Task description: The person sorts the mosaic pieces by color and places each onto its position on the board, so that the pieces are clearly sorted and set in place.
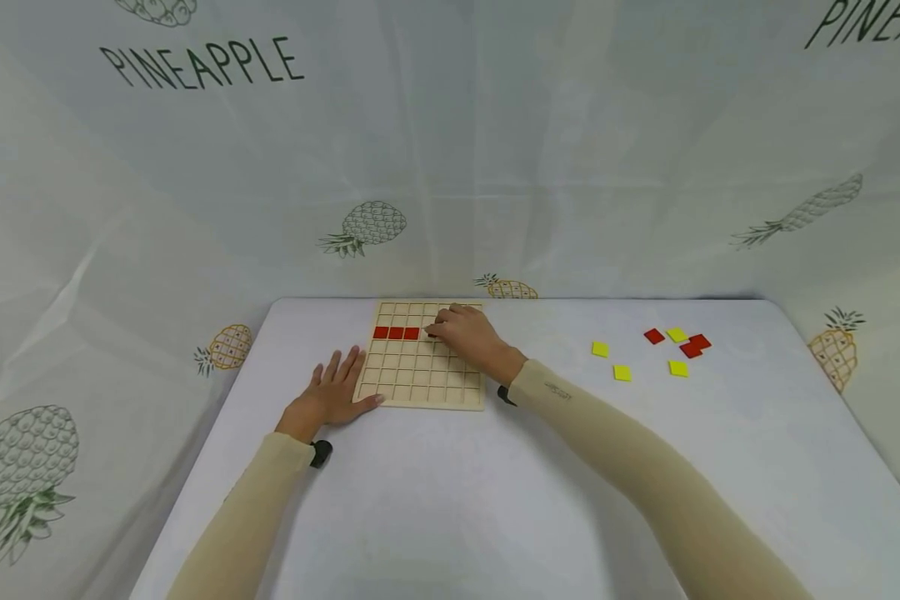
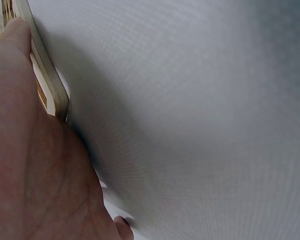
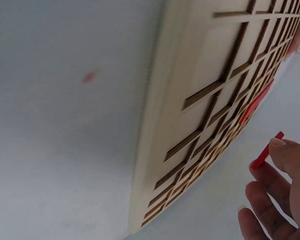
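A light wooden grid board (image 1: 420, 392) lies at the back of the white table, with a row of 3 red square tiles (image 1: 396, 333) in its cells. My left hand (image 1: 335, 393) rests at the board's left front corner, fingers spread and the thumb along the front edge. Over the board, my right hand (image 1: 471, 335) pinches another red tile (image 3: 267, 151) between thumb and finger, seen edge-on in the right wrist view. In the head view that tile is mostly hidden by the fingers, just right of the row.
Right of the board lie loose yellow tiles (image 1: 622, 372) and red tiles (image 1: 653, 336), two of the red ones overlapping. A pineapple-print cloth (image 1: 435, 167) hangs behind the table (image 1: 450, 500). Both wrists wear dark bands.
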Motion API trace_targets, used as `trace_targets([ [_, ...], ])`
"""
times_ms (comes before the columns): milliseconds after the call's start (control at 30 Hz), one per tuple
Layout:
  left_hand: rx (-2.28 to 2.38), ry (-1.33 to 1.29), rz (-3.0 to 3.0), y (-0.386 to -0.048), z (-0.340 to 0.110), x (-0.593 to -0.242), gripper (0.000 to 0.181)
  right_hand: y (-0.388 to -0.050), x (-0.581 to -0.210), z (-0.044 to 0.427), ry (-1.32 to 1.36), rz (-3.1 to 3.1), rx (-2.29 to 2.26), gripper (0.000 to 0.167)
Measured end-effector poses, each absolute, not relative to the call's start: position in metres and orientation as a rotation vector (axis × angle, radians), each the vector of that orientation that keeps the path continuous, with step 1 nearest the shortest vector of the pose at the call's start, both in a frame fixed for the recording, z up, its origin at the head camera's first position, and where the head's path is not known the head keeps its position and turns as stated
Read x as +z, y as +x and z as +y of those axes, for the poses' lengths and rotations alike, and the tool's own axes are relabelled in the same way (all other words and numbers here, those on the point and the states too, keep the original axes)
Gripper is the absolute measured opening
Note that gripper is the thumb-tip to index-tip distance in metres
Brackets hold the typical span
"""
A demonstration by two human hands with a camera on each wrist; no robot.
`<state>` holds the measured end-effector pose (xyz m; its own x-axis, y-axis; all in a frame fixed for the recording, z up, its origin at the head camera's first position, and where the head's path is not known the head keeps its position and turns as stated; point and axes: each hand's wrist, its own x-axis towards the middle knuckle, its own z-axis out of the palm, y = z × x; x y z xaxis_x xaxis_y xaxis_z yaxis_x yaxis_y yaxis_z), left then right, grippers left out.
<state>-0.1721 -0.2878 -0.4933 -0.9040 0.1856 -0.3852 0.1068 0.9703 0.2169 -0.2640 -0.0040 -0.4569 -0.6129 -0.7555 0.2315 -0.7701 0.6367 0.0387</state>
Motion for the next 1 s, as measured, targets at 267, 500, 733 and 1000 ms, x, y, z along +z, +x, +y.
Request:
trace_targets([
  [267, 0.263, 0.196, 2.693, -0.17, -0.285, -0.49, 0.102, -0.271, -0.46, -0.021, 1.241, -2.741, 0.129, 0.026],
  [500, 0.271, 0.193, 2.683, -0.17, -0.284, -0.488, 0.102, -0.277, -0.461, -0.028, 1.227, -2.793, 0.132, 0.024],
  [733, 0.314, 0.2, 2.681, -0.171, -0.285, -0.486, 0.107, -0.282, -0.463, -0.029, 1.207, -2.819, 0.201, 0.022],
  [1000, 0.259, 0.196, 2.688, -0.173, -0.286, -0.492, 0.102, -0.286, -0.467, -0.031, 1.174, -2.867, 0.277, 0.021],
])
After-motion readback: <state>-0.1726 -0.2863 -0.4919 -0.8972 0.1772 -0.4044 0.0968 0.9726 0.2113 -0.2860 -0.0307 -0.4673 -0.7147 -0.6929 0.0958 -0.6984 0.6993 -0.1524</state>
